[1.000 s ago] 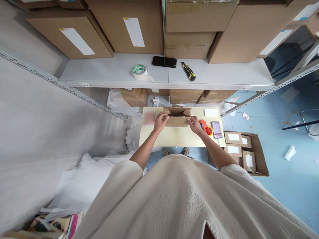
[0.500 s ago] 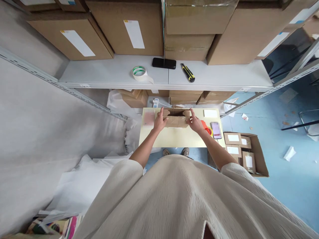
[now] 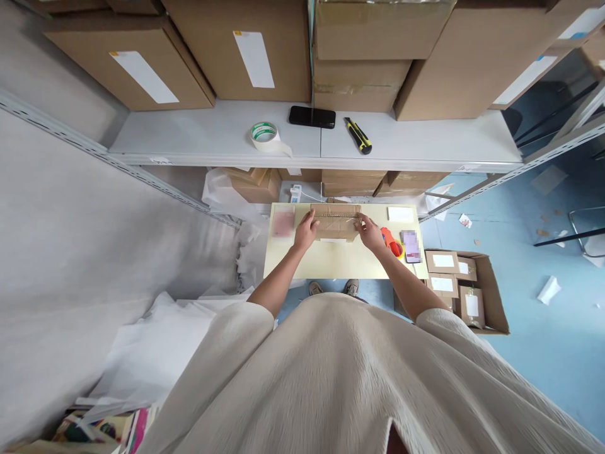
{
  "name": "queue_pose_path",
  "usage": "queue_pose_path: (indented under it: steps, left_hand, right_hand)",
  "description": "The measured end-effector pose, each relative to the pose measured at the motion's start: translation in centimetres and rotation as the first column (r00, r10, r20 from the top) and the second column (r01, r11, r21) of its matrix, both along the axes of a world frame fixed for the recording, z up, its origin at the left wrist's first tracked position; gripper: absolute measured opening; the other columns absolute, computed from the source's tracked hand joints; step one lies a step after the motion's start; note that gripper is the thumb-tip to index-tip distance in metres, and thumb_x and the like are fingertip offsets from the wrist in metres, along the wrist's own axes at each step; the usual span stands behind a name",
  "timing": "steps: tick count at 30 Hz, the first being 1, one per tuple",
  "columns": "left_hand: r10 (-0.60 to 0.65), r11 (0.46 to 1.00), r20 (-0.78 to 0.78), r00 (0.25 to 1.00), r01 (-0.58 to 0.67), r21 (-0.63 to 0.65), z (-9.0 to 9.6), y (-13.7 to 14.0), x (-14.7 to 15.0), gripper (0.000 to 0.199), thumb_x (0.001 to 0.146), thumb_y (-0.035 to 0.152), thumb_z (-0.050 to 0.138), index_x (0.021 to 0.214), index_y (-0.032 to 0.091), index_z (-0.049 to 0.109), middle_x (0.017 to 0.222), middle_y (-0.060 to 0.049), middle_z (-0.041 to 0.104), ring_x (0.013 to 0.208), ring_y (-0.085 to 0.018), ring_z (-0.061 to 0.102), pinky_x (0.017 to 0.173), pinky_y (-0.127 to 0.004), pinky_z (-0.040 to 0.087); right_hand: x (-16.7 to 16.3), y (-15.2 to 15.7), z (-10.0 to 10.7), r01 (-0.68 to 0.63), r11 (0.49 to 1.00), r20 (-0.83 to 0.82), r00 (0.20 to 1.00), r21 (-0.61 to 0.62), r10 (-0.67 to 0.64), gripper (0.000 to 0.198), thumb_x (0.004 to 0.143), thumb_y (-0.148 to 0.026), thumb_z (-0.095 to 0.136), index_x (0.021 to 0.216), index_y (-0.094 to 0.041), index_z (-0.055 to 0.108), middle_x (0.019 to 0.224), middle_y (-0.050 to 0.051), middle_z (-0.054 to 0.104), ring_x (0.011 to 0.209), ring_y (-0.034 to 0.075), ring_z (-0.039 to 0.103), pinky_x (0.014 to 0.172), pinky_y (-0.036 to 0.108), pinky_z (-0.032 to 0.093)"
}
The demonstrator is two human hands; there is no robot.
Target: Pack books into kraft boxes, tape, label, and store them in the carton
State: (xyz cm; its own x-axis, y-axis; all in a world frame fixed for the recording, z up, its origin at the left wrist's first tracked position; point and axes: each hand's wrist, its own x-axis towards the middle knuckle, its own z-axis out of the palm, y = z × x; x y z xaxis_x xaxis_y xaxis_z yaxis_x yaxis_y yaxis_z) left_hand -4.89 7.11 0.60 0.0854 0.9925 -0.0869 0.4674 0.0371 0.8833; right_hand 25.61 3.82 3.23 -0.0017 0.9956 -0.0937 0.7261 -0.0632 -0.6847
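Note:
A small cardboard box stands on the pale yellow table, its top flaps folded down and meeting along a seam. My left hand grips its left end, the fingers bent over the top corner. At the opposite end my right hand holds the right corner with thumb and fingers. To the right of that hand lies an orange tape dispenser with a yellow roll, and beside it a phone with a lit screen.
White labels and a pinkish sheet lie on the table. On the shelf above are masking tape, a black phone, a yellow-black cutter and large boxes. A carton of small labelled boxes sits at right.
The top of the box, which stood open with its dark inside showing, is now folded down. My hands have stayed at its two ends, with fingers lower than before.

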Motion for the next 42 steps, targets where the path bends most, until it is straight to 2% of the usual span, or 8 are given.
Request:
queue_pose_path:
  steps: [11, 19, 24, 28, 32, 35, 38, 42]
  left_hand:
    - [-0.001, 1.000, -0.009, 1.000, 0.001, -0.014, 0.5, 0.1, 0.8, 0.068, 0.111, 0.045, 0.067, 0.174, 0.020, 0.056, 0.179, -0.017, 0.052, 0.167, -0.038, 0.050, 0.141, -0.058, 0.038]
    - [-0.097, 0.995, -0.352, 0.931, 0.099, -0.012, 1.3, 0.1, 0.6, 0.069, 0.117, 0.046, 0.056, 0.180, 0.020, 0.046, 0.183, -0.017, 0.047, 0.168, -0.037, 0.050, 0.138, -0.053, 0.042]
    - [-0.134, 0.965, -0.572, 0.810, 0.237, 0.110, 2.8, 0.0, 1.7, 0.068, 0.114, 0.038, 0.055, 0.179, 0.022, 0.046, 0.194, -0.016, 0.021, 0.180, -0.039, 0.022, 0.143, -0.066, 0.023]
    - [-0.310, 0.889, -0.599, 0.739, 0.449, 0.094, 3.3, -0.7, 3.2, 0.071, 0.114, 0.037, 0.053, 0.182, 0.024, 0.041, 0.194, -0.014, 0.022, 0.182, -0.035, 0.013, 0.146, -0.064, 0.010]
    - [-0.328, 0.886, -0.630, 0.704, 0.461, 0.054, 3.0, -1.2, 3.8, 0.071, 0.113, 0.037, 0.055, 0.181, 0.023, 0.043, 0.194, -0.015, 0.022, 0.182, -0.036, 0.013, 0.146, -0.066, 0.005]
    - [-0.314, 0.892, -0.631, 0.710, 0.448, 0.059, 2.6, -1.1, 3.6, 0.072, 0.112, 0.038, 0.058, 0.182, 0.026, 0.042, 0.194, -0.014, 0.023, 0.182, -0.037, 0.015, 0.145, -0.068, 0.006]
    - [-0.313, 0.896, -0.634, 0.707, 0.441, 0.050, 2.2, -0.8, 3.6, 0.071, 0.113, 0.038, 0.058, 0.182, 0.027, 0.043, 0.193, -0.013, 0.025, 0.181, -0.038, 0.016, 0.144, -0.069, 0.009]
    - [-0.316, 0.896, -0.647, 0.694, 0.442, 0.037, 2.1, -0.7, 3.6, 0.069, 0.113, 0.037, 0.057, 0.180, 0.025, 0.046, 0.194, -0.014, 0.024, 0.181, -0.037, 0.016, 0.144, -0.067, 0.011]
  right_hand:
    - [0.7, -0.1, -0.7, 0.021, 1.000, 0.069, 0.997, -0.005, -0.020, 0.055, 0.115, -0.049, 0.048, 0.166, -0.033, 0.061, 0.149, 0.012, 0.075, 0.109, 0.034, 0.079, 0.101, 0.050, 0.065]
    - [0.5, -0.4, -0.4, -0.021, 1.000, 0.146, 0.989, 0.011, 0.019, 0.054, 0.117, -0.045, 0.043, 0.167, -0.032, 0.060, 0.150, 0.013, 0.074, 0.115, 0.034, 0.079, 0.096, 0.046, 0.066]
    - [0.6, -0.4, -0.5, -0.009, 1.000, 0.158, 0.987, -0.007, 0.010, 0.054, 0.118, -0.046, 0.043, 0.168, -0.033, 0.059, 0.152, 0.013, 0.073, 0.114, 0.033, 0.080, 0.096, 0.047, 0.066]
    - [0.7, -0.3, 0.0, 0.009, 1.000, 0.122, 0.993, -0.013, -0.007, 0.054, 0.117, -0.049, 0.047, 0.167, -0.035, 0.060, 0.151, 0.011, 0.074, 0.112, 0.033, 0.080, 0.095, 0.047, 0.067]
    - [1.2, -1.0, 0.2, -0.005, 1.000, 0.014, 1.000, -0.029, 0.005, 0.061, 0.113, -0.056, 0.053, 0.170, -0.033, 0.056, 0.154, 0.013, 0.072, 0.110, 0.033, 0.080, 0.096, 0.049, 0.067]
    - [3.0, -2.6, -0.9, 0.119, 0.992, -0.021, 0.993, -0.031, -0.120, 0.066, 0.112, -0.060, 0.052, 0.168, -0.026, 0.055, 0.155, 0.018, 0.069, 0.118, 0.033, 0.077, 0.099, 0.048, 0.065]
    - [6.0, -4.9, -3.1, 0.325, 0.936, 0.158, 0.940, -0.132, -0.304, 0.060, 0.111, -0.058, 0.050, 0.153, -0.020, 0.066, 0.147, 0.023, 0.071, 0.124, 0.037, 0.073, 0.104, 0.049, 0.060]
    - [9.3, -7.5, -6.0, 0.427, 0.858, 0.378, 0.873, -0.284, -0.309, 0.051, 0.105, -0.058, 0.060, 0.136, -0.020, 0.074, 0.142, 0.024, 0.072, 0.132, 0.040, 0.067, 0.111, 0.052, 0.052]
